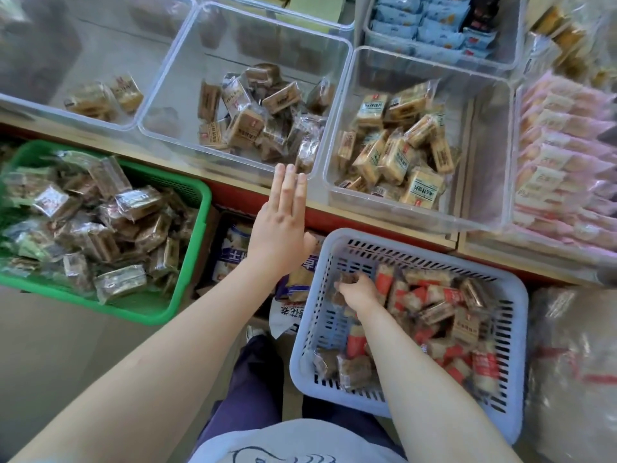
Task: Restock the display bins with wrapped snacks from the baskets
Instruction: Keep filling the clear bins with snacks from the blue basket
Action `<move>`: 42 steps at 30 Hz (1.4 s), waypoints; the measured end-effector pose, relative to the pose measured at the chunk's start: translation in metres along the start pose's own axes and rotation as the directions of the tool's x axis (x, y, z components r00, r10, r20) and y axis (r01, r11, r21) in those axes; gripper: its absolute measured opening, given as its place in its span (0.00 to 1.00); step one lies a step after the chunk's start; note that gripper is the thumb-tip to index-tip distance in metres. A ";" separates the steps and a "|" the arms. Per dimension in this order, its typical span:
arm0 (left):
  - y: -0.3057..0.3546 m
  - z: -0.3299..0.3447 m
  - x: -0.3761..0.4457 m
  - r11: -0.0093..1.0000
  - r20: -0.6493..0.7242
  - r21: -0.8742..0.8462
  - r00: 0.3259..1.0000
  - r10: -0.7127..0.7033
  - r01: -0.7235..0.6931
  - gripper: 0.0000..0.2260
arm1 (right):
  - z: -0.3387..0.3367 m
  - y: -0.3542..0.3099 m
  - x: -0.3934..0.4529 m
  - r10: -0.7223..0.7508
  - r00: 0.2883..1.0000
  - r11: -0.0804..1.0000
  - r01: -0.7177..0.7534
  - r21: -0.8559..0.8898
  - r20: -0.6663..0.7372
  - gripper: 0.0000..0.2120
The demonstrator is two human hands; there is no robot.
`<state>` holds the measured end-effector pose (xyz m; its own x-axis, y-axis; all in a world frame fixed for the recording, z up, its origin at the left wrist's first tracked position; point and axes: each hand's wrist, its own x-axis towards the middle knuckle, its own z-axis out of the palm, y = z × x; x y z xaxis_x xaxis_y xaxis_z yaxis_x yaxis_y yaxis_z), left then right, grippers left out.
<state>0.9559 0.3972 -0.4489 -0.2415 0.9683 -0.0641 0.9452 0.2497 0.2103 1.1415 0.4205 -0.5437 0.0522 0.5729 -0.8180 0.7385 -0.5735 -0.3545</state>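
While my right hand (355, 290) sits low inside the lavender basket (514, 295), its fingers are curled round a brown wrapped snack (347, 279) at the basket's far left side. That snack pokes out just beyond the knuckles, lifted slightly off the pile. More wrapped snacks (444, 315), red-and-white and brown, lie heaped to the right of the grip and nearer me, touching the wrist on both sides.

My left hand (283, 228) is up and ahead of the right one, flat, fingers straight and pressed together, holding nothing. Its fingertips (288, 172) reach the near rim of the middle clear bin (240, 15). Brown snack packs (263, 111) lie scattered in that bin, just beyond the fingertips, mostly to the right half.

Right of the left hand, and straight beyond the gripping hand, stands the right clear bin (480, 75), with tan packs (394, 152) piled against its near wall. Well to the left of both hands sits the green basket (197, 208), full of brown wrapped packs (100, 222). I cannot tell whether the fingertips touch the rim.
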 end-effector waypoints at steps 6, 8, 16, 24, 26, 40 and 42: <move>0.000 -0.006 -0.001 0.999 0.021 -0.032 1.000 -0.003 0.004 0.43 | -0.031 -0.005 -0.030 -0.021 0.977 0.785 -0.116 0.608 0.213 0.07; 0.000 -0.009 -0.001 0.999 0.032 -0.043 0.999 0.003 -0.001 0.44 | -0.051 -0.016 -0.056 -0.149 0.946 0.584 -0.150 0.798 0.287 0.12; 0.004 -0.022 0.001 1.000 0.109 -0.020 0.994 0.001 0.001 0.43 | -0.094 -0.151 -0.116 -0.486 0.857 0.468 0.089 0.879 0.172 0.17; 0.001 -0.034 0.004 1.000 0.173 -0.016 0.985 0.007 -0.005 0.44 | -0.063 -0.254 -0.096 -0.496 0.864 0.579 0.250 0.776 0.091 0.18; 0.000 -0.032 0.004 1.000 0.169 -0.015 0.986 0.010 -0.008 0.44 | -0.067 -0.236 -0.098 -0.519 0.851 0.572 0.277 0.772 0.080 0.13; 0.010 0.000 0.001 0.998 0.019 -0.018 0.998 -0.066 0.066 0.44 | -0.048 0.033 -0.029 -0.103 0.992 0.819 0.125 -0.560 0.071 0.15; 0.011 0.001 0.002 0.997 0.020 -0.009 0.997 -0.071 0.071 0.44 | -0.035 0.050 -0.028 -0.060 0.998 0.652 0.064 -0.756 0.033 0.22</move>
<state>0.9660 0.4014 -0.4472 -0.3031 0.9478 -0.0987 0.9236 0.3177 0.2145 1.2009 0.3967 -0.5229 -0.0141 0.5866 -0.8098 0.9926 0.1056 0.0592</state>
